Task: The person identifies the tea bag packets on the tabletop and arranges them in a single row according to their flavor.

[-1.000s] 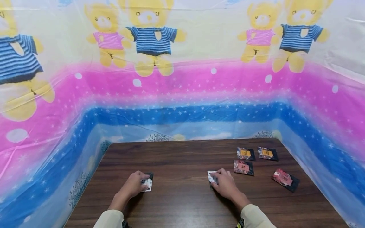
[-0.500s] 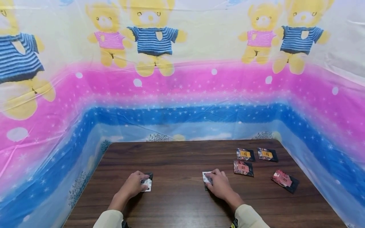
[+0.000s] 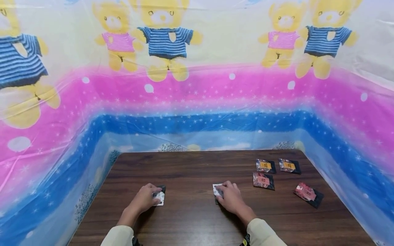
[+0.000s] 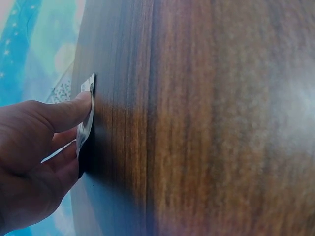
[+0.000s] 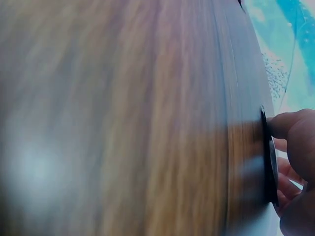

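Observation:
My left hand (image 3: 144, 197) grips a small black-and-white sachet (image 3: 160, 198) on the left half of the table. In the left wrist view the thumb presses the face of that sachet (image 4: 86, 125), with fingers along its far side. Nearer the middle, my right hand (image 3: 230, 197) holds a second black-and-white sachet (image 3: 217, 189) by its edges, close over the wood. From the right wrist, this sachet (image 5: 268, 162) shows as a thin dark edge beside the thumb and fingers. The hands cover part of both sachets.
On the right of the brown wooden table (image 3: 187, 171) lie two yellow-labelled sachets, one left (image 3: 265, 166) and one right (image 3: 289, 166). Below them are a pink-labelled sachet (image 3: 263, 180) and a slanted red one (image 3: 308, 194). A bear-print cloth (image 3: 200, 95) surrounds the table.
My right hand has slid left across the table with its sachet, towards the left hand. The left hand and its sachet have stayed in place.

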### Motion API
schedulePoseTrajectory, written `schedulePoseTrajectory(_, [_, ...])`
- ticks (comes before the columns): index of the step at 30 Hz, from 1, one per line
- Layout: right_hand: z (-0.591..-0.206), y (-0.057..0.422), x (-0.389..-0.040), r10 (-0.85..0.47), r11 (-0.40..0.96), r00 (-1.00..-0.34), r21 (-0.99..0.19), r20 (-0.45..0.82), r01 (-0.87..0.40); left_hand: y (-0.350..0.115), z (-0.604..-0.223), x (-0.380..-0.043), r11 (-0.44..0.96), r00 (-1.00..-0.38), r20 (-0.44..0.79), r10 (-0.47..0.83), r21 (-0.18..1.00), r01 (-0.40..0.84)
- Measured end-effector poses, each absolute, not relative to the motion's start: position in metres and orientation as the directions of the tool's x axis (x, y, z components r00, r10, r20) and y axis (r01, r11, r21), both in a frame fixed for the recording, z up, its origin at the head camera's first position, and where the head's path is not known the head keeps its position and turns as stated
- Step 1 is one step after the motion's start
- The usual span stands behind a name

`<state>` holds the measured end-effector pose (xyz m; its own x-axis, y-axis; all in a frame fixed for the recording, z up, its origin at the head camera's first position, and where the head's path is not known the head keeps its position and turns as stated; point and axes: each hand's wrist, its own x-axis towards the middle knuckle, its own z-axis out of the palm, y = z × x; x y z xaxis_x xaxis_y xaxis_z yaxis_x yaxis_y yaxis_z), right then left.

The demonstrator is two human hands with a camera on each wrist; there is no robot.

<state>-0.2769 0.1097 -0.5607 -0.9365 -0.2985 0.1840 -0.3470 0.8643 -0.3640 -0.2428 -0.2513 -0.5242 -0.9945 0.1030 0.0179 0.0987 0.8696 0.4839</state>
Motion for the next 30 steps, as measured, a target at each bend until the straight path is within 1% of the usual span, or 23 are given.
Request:
schedulePoseTrajectory(13, [-0.562,0.078,-0.275,-0.297,0.859,-0.931,-0.366,0.211,-0.358,-0.254,-0.528,-0.243,0.867,-0.996,0.012,0.093,0.49,0.087])
schedulePoseTrajectory(21, [-0.563,0.061,-0.274,-0.317,0.851,-0.924,-0.365,0.214,-0.376,-0.254,-0.528,-0.243,0.868,-0.994,0.031,0.101,0.486,0.103])
schedulePoseTrajectory(30, [-0.563,0.039,-0.274,-0.323,0.848,-0.918,-0.36,0.229,-0.388,-0.255,-0.529,-0.244,0.873,-0.996,0.012,0.093,0.479,0.088])
